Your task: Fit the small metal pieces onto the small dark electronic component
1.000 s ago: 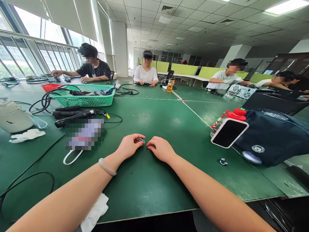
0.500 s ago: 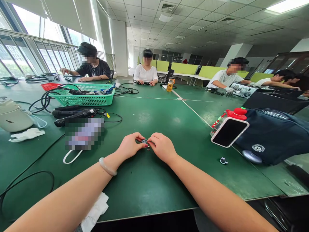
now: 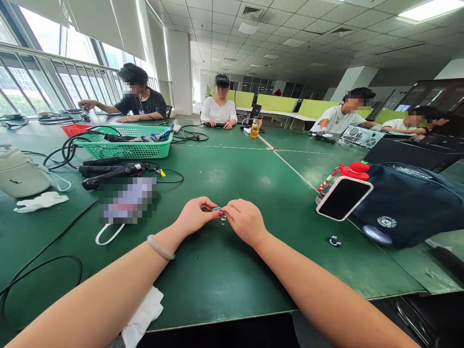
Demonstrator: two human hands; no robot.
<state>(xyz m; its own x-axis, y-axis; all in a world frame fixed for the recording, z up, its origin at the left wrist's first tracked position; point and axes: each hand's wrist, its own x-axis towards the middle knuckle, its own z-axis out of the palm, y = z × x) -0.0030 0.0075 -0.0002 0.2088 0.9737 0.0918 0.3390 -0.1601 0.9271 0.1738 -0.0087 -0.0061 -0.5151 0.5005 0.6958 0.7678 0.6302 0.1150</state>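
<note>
Between thumb and fingers, my left hand pinches a small dark piece with a pale speckled face; its kind is too small to tell. The fingertips of my right hand are pressed together against the right end of that piece. Whether they also hold a part of their own is hidden by the fingers. Just under the fingertips, several tiny shiny bits lie on the green table. A pale bangle circles my left wrist.
Left of my hands are a pixelated pouch, black tool handles, a green basket and cables. To the right stand a phone, a dark bag and a small dark ring-shaped item. Co-workers sit around the table.
My right hand has come left to meet the piece in my left hand, closing the gap between them. The tiny bits below now show. Co-workers' arms shifted in the background.
</note>
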